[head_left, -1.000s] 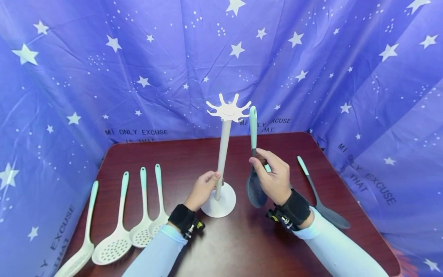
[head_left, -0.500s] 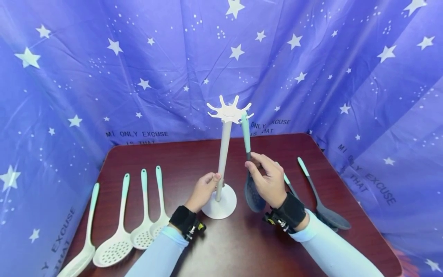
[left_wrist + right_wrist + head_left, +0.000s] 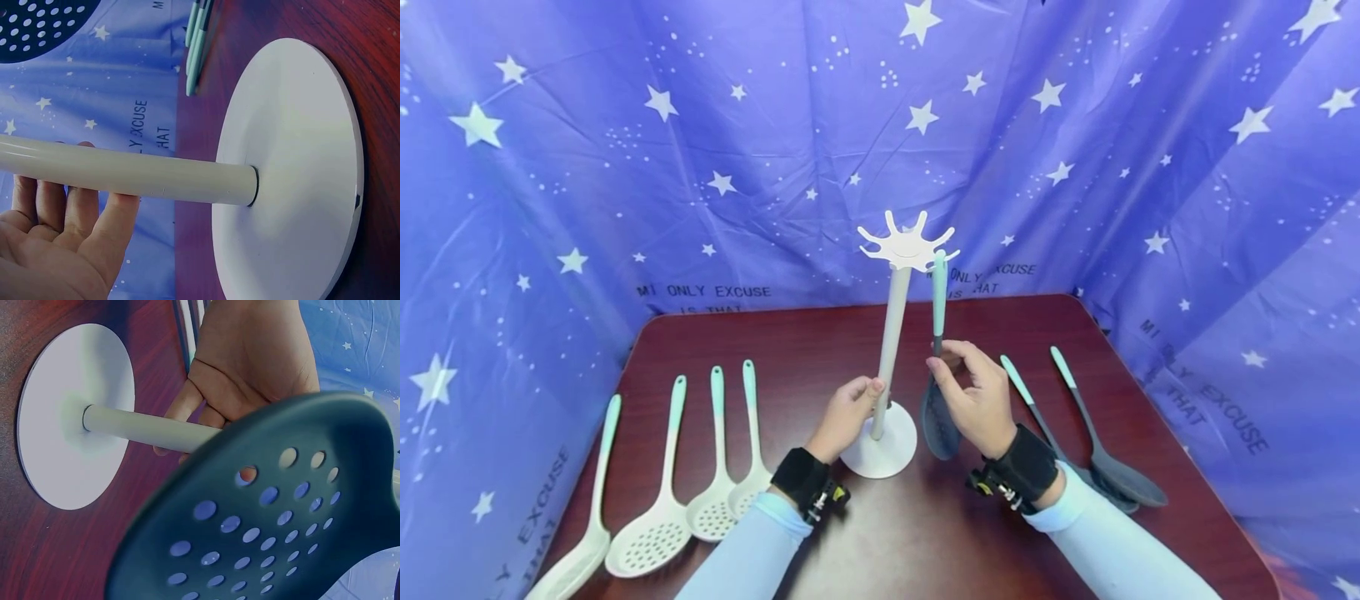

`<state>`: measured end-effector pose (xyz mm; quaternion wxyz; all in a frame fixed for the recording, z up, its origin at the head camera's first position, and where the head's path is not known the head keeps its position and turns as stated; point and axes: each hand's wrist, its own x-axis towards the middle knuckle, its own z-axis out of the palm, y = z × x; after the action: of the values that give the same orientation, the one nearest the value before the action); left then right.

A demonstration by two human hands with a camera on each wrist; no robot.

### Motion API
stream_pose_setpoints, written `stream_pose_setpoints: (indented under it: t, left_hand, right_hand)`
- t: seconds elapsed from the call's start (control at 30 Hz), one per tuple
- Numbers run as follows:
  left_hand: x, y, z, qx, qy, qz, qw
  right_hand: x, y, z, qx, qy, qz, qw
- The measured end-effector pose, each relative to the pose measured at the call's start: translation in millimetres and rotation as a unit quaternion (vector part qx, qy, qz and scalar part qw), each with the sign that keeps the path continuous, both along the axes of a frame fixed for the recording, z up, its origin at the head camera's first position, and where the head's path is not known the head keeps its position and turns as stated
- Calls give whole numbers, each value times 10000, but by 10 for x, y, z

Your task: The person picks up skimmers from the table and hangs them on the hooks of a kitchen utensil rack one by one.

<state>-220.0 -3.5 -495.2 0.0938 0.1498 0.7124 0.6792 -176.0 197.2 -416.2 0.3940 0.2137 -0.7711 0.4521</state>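
My left hand (image 3: 847, 417) grips the pole of a white utensil stand (image 3: 891, 329), low down above its round base (image 3: 294, 125); in the left wrist view the fingers curl behind the pole. With thumb and fingers, my right hand (image 3: 979, 396) pinches the dark neck of a slotted skimmer (image 3: 939, 300). The skimmer hangs upright, mint handle on top, its handle end at a right-side arm of the stand's crown (image 3: 906, 247). Whether the hole is over the arm is too small to tell. Its perforated dark bowl (image 3: 362, 425) fills much of the right wrist view.
Several cream utensils with mint handles lie at the left, among them a ladle (image 3: 597, 500) and a perforated skimmer (image 3: 655, 533). Two dark utensils lie at the right, including a turner-like one (image 3: 1120, 471). A starry blue curtain (image 3: 805, 125) surrounds the brown table (image 3: 1015, 321).
My right hand has brought the skimmer left and slightly down, so its handle end meets the stand's crown. Another dark utensil has come into sight behind that hand. The left hand keeps its grip.
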Motion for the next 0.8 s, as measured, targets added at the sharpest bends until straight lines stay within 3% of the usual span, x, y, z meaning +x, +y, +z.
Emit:
stream_pose_setpoints:
  t: [0.1, 0.2, 0.33, 0.8]
  left_hand:
    - [3, -13, 4, -18, 64, -22, 10000]
    - [-45, -4, -108, 17, 69, -32, 10000]
    - [-51, -15, -126, -28, 119, -24, 9999]
    - [-59, -34, -107, -68, 215, -74, 9997]
  right_hand:
    - [-16, -3, -20, 21, 37, -10, 10000]
    - [-24, 6, -39, 56, 2, 15, 10000]
    - [-36, 15, -54, 118, -118, 114, 9998]
    - [-84, -11, -77, 197, -67, 437, 9988]
